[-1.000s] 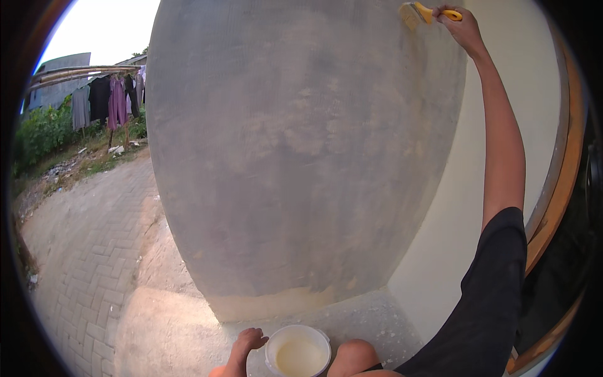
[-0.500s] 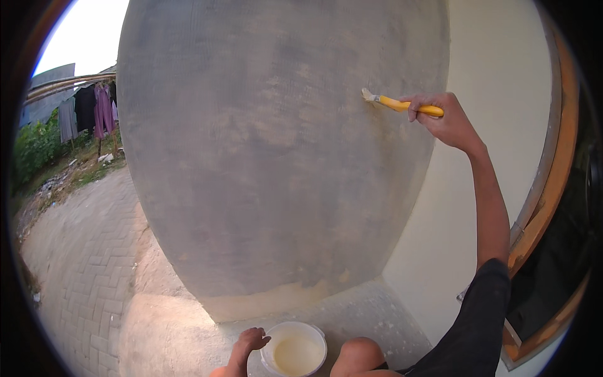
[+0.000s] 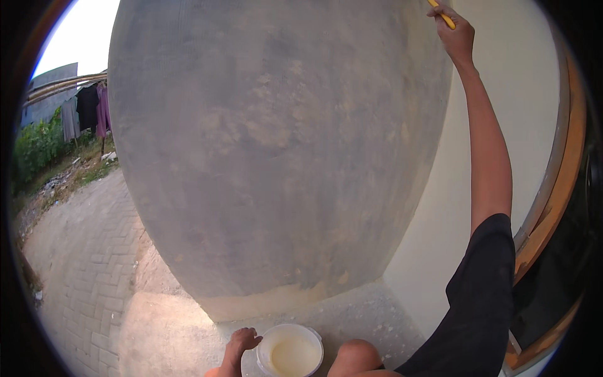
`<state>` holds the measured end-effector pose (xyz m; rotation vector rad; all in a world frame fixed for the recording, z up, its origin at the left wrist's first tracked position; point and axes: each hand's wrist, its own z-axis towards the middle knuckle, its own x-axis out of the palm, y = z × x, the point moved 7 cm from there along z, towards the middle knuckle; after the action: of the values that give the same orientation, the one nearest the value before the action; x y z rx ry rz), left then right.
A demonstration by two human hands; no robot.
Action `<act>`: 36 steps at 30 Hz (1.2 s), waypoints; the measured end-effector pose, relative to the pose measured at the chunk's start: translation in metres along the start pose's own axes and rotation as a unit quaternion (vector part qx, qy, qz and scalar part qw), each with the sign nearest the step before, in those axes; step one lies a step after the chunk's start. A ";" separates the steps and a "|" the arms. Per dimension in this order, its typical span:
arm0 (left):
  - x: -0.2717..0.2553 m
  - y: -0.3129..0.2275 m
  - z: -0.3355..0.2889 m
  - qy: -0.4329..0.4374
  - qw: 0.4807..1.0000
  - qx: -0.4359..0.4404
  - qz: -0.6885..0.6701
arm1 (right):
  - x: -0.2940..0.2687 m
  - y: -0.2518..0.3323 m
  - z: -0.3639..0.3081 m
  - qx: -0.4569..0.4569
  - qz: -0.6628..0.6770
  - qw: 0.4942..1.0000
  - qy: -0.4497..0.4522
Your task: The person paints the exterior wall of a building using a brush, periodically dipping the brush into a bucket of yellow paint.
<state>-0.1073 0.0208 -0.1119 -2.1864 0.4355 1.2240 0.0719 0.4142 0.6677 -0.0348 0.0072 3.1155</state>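
Note:
My right hand (image 3: 457, 32) is raised high by the upper right edge of the grey wall (image 3: 264, 188). It is closed around the yellow handle of a paintbrush (image 3: 447, 17), whose bristles are out of the picture at the top. Low down, my left hand (image 3: 244, 338) hangs beside the rim of a white bucket (image 3: 321, 352), fingers loosely bent and nothing visible in them. Pale cream liquid (image 3: 294, 357) lies inside the bucket. Uneven lighter patches (image 3: 273, 129) mark the wall's middle, and a cream band runs along its foot.
A cream side wall (image 3: 502, 81) meets the grey one at the right, beside a wooden frame (image 3: 546, 232). My knee (image 3: 355, 357) is just right of the bucket. Paving (image 3: 94, 251) stretches off to the left, with clothes (image 3: 86, 110) hanging beyond it.
My right hand has gone up and slightly right with the paintbrush, carrying the bristles out of view. The view has shifted slightly; my left hand stays beside the bucket.

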 end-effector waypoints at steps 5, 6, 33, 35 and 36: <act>-0.005 -0.018 0.004 -0.010 1.000 0.026 -0.006 | 0.017 -0.023 -0.120 -0.063 0.023 0.991 0.112; -0.006 -0.020 0.001 -0.009 1.000 0.017 -0.012 | 0.014 -0.015 -0.160 -0.060 0.024 0.986 0.151; -0.032 -0.042 -0.040 -0.024 0.999 0.030 -0.032 | -0.005 0.013 -0.411 0.062 0.071 0.890 0.447; -0.033 -0.042 -0.040 -0.024 0.999 0.035 -0.027 | -0.009 0.018 -0.436 0.084 0.096 0.857 0.499; -0.034 -0.042 -0.041 -0.022 0.999 0.029 -0.031 | -0.002 0.016 -0.448 0.114 0.081 0.799 0.585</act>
<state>-0.0756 0.0268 -0.0524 -2.1033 0.3775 1.2087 0.0838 0.3961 0.2202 -1.9498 0.4076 2.6099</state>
